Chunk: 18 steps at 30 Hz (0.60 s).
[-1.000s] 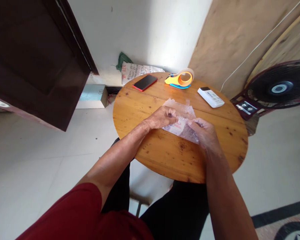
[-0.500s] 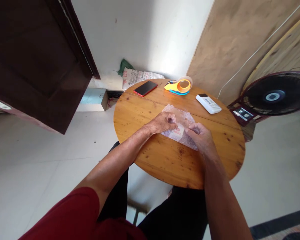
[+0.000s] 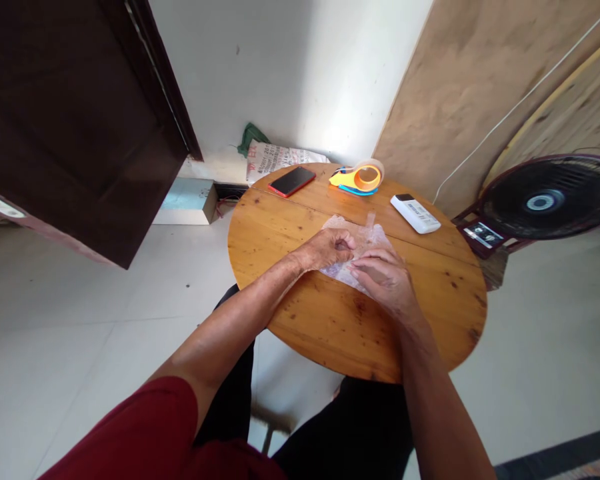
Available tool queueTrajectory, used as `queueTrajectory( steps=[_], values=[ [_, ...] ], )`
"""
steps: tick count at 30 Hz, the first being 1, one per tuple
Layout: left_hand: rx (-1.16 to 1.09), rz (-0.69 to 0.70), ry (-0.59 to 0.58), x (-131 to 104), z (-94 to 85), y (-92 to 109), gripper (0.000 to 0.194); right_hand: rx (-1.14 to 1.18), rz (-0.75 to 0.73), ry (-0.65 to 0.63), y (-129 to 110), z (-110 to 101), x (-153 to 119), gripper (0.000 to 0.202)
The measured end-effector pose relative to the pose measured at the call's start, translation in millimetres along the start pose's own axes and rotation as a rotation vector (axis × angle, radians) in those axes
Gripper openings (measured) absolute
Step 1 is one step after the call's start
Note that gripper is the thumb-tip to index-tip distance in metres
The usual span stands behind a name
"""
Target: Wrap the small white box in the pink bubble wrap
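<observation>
Left hand [image 3: 327, 248], curled into a loose fist, pins the near-left edge of a clear plastic bag [image 3: 367, 235] against the round wooden table [image 3: 330, 320]; thumb and fingertips appear pinched on the film, though what lies under them is hidden. Right hand [image 3: 385, 277] lies flat and spread over the bag's near-right part, fingers pointing toward the left hand, pressing the film down. Judged from this pose, one hand anchors while the other flattens, which would keep the slippery, crumpled film from sliding.

The bag lies near the table's middle, its far edge standing up slightly; whether anything is inside cannot be told.

Beyond the bag, at the table's far rim, lie a red-edged phone [image 3: 291, 181], an orange tape dispenser [image 3: 357, 178] and, to the right, a white remote control [image 3: 415, 213], all well apart from the hands.

Around the table: a dark door [image 3: 80, 120] to the left, a printed sack [image 3: 280, 157] against the white wall behind, a black fan [image 3: 547, 199] to the right, pale floor tiles below.
</observation>
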State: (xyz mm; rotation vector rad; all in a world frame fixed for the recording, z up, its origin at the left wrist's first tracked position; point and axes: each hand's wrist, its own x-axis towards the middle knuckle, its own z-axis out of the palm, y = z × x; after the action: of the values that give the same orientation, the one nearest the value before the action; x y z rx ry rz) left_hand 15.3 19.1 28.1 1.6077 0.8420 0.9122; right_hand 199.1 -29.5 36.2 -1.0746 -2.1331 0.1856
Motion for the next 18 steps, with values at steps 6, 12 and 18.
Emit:
queueTrajectory(
  steps=[6, 12, 18],
  values=[
    [0.205, -0.118, 0.016, -9, -16.6, 12, 0.032, -0.020, -0.019, -0.003, 6, 4, -2, 0.013],
    [0.350, -0.176, -0.001, -16, -26.3, 23, 0.028, -0.099, -0.067, -0.036, 4, 2, -4, 0.019],
    [0.708, -0.290, 0.229, -24, -27.5, 15, 0.035, -0.166, -0.063, -0.039, -1, 1, -5, 0.022]
  ],
)
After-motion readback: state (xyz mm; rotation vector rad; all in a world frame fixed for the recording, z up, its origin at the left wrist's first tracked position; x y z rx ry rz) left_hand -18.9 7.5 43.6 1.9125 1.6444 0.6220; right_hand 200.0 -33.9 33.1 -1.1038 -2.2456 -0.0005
